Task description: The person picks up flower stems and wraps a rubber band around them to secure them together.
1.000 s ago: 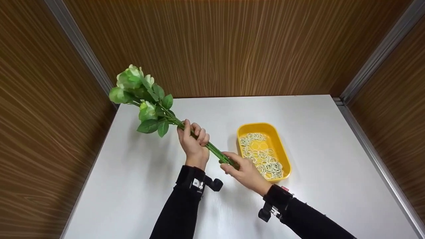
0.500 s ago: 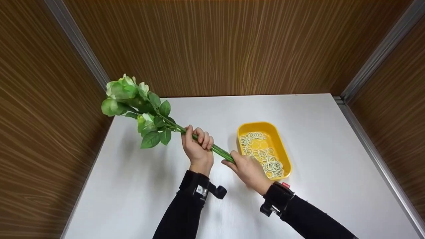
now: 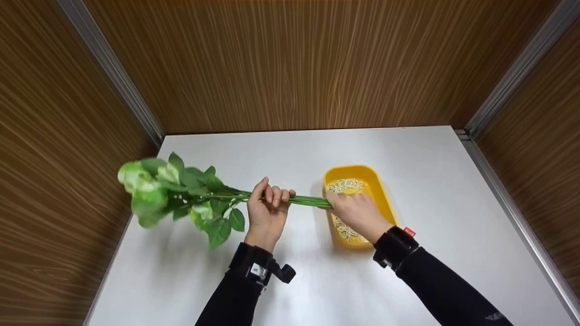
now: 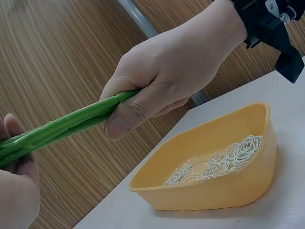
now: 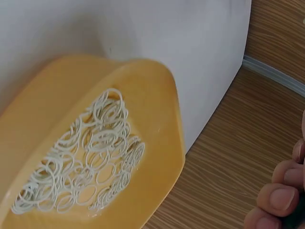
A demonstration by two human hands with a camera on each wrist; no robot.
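Flower stems [image 3: 308, 201] now lie level; right hand [image 3: 358, 213] shifted over yellow tray [image 3: 383, 199].

The head view looks forward and steeply down from above, taking in the whole white surface [image 3: 453, 190], both forearms and the wood walls behind. The left wrist view sits low and very near, facing across at the right hand [image 4: 171, 78] and the yellow tray [image 4: 228, 191] side-on. The right wrist view hangs close over that tray [image 5: 164, 129], looking down into it. All three views share the tray [image 3: 378, 190].
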